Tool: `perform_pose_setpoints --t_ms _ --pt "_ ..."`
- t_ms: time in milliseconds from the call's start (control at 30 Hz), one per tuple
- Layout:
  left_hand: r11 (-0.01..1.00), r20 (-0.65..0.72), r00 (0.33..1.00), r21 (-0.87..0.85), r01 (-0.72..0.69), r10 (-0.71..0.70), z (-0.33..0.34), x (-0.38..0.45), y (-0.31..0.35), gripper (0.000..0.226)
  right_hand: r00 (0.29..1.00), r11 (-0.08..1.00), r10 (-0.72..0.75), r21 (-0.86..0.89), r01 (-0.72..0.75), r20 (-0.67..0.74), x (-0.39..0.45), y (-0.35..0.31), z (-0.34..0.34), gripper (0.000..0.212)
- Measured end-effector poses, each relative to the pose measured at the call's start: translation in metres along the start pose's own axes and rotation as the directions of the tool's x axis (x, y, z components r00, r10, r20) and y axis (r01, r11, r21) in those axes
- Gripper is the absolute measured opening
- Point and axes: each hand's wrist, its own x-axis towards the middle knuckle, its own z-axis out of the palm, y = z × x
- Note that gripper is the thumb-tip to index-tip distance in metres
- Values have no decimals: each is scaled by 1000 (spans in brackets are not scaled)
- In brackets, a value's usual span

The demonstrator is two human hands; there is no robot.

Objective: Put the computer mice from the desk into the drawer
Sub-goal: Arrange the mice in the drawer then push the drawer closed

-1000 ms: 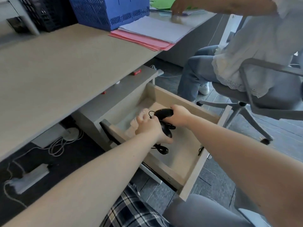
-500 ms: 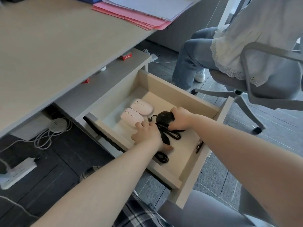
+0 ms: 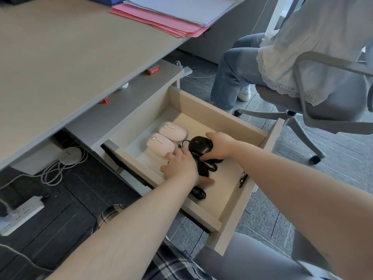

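The drawer (image 3: 222, 116) stands pulled out under the desk (image 3: 60, 57). Two pale pink mice (image 3: 161, 143) lie side by side at its back left. Beside them a black wired mouse (image 3: 198, 144) rests on the drawer floor, and my right hand (image 3: 220, 145) grips it from the right. My left hand (image 3: 181, 165) presses down on the black cable (image 3: 210, 167) just in front of that mouse, fingers curled over it. A loop of cable (image 3: 198, 194) shows below my left wrist.
Pink and white papers (image 3: 171, 15) lie at the desk's far edge. A person sits on a grey office chair (image 3: 323, 93) close to the drawer's right. Power strips (image 3: 22, 215) and white cords (image 3: 52, 170) lie on the floor at left.
The black mouse has come down from above the drawer onto its floor beside the pink mice. Both hands lowered with it, and the view tilted downward.
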Motion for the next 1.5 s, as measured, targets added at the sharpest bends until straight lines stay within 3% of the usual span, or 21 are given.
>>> perform_pose_setpoints --t_ms 67,133,200,300,367,467,667,767,900,1033,1133,1267,1300,1333,1367,1433,1500 --pt "1000 -11 1000 15 -16 17 -4 -2 -1 124 998 997 39 67 -36 -39 -7 -1 -7 72" --pt "998 -46 998 29 -51 52 -12 -4 -4 117 984 991 94 112 -77 -154 -17 -1 -17 57" --pt "995 -105 989 19 -98 100 -26 -4 -7 105 935 984 176 72 -161 -309 -32 1 -28 39" --pt "989 -237 961 -1 -147 142 -58 -5 -10 72 829 933 338 44 -357 -444 -54 3 -38 36" --pt "989 -342 928 20 -148 146 -84 -8 -13 55 773 881 470 176 -438 -426 -65 3 -38 45" --pt "985 -464 869 64 -162 173 -120 -12 -23 47 701 729 651 499 -469 -292 -80 1 -34 69" --pt "992 -614 780 54 -113 122 -164 -3 -63 49 613 431 781 817 -383 -124 -87 3 -33 77" --pt "998 -630 774 17 -61 58 -175 8 -88 61 610 414 783 833 -367 -120 -84 -4 -35 65" --pt "995 -556 829 -102 -5 -53 -186 21 -108 58 625 418 770 840 -346 -126 -68 -26 -40 48" --pt "997 -521 854 -67 -31 -9 -189 31 -111 58 650 424 745 857 -293 -146 -39 -45 -38 55" --pt "996 -478 877 -53 -72 37 -194 40 -114 60 673 397 728 881 -256 -132 -21 -64 -40 46" --pt "992 -438 893 -24 -124 101 -202 47 -123 59 827 685 531 669 -288 -188 -18 -102 -45 23" --pt "991 -439 891 -14 -131 112 -203 48 -124 58 843 759 497 575 -305 -208 -14 -109 -44 20" --pt "991 -440 890 -5 -134 118 -204 49 -124 58 835 762 502 572 -303 -227 -10 -117 -42 23" --pt "991 -439 890 -1 -135 121 -205 50 -125 57 844 729 488 635 -253 -224 -5 -122 -38 30" --pt "990 -434 892 4 -140 128 -206 52 -126 58 864 468 494 868 -164 -103 2 -138 -34 34" --pt "987 -421 895 2 -159 145 -208 54 -128 58 878 372 464 926 -69 -121 7 -154 -24 33"
